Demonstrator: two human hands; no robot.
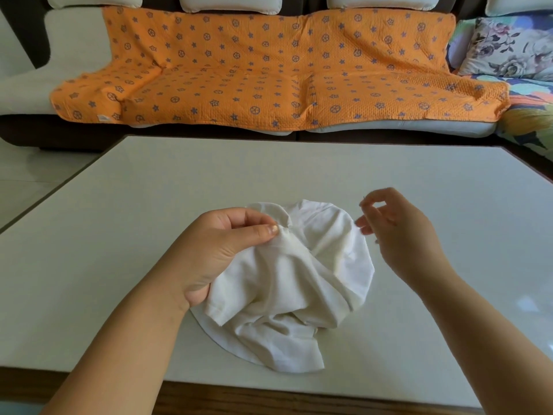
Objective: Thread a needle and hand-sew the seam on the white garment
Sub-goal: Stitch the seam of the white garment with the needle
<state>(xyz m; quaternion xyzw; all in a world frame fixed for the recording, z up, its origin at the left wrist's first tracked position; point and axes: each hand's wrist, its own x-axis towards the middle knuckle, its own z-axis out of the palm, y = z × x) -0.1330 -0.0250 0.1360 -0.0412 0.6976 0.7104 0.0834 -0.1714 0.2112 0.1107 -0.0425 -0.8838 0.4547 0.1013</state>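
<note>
The white garment (296,283) lies crumpled on the pale table (119,235), near its front edge. My left hand (221,250) pinches a fold of the fabric between thumb and forefinger and lifts that part. My right hand (398,232) hovers just right of the garment, thumb and forefinger pressed together as on a thin needle (362,205); the needle is barely visible and no thread can be made out.
A sofa with an orange patterned cover (269,73) runs behind the table. A floral cushion (508,49) sits at the far right. The table's wooden front edge (269,396) is close to me.
</note>
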